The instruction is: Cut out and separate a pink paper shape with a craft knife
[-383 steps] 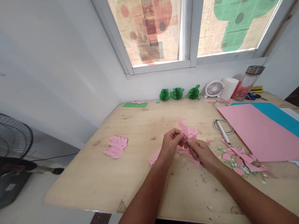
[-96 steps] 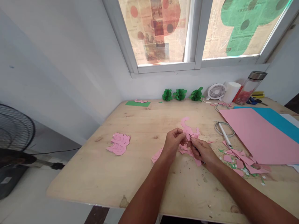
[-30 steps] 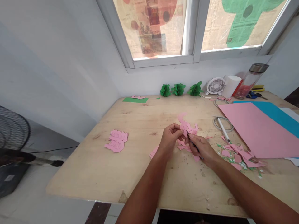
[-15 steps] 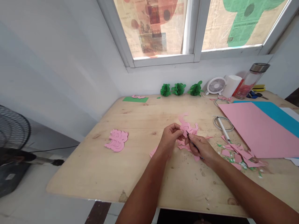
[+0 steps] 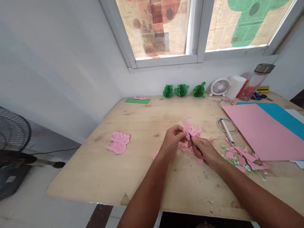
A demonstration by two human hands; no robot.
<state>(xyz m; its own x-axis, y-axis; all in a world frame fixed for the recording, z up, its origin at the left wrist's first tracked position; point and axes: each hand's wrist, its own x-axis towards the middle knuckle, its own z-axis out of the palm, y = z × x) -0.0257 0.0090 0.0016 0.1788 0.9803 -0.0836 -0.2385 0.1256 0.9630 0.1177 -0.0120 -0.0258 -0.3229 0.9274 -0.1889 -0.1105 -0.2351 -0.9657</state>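
Pale knotted wooden table [image 5: 95,177] below a grey-framed, newspaper-covered window [image 5: 156,34] | left hand [image 5: 174,137] pinches a curling pink paper cutout [image 5: 187,128] mid-table, over pink paper scraps [image 5: 186,148] | right hand [image 5: 205,148] grips a slim dark pointed tool [image 5: 196,147], tip at the cutout | a slip so close might tear its narrow arms or prick the left hand

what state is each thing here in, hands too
left hand, closed on pink paper cutout
right hand, closed on slim dark tool
pink cutouts at left, bunched, overlapping
green paper ornaments, fanned out
desk fan, upright; running or not unclear
glass bottle, upright, lidded
white pen, lying down
pink sheet, flat, overlapping blue sheet
paper scraps, loose, scattered
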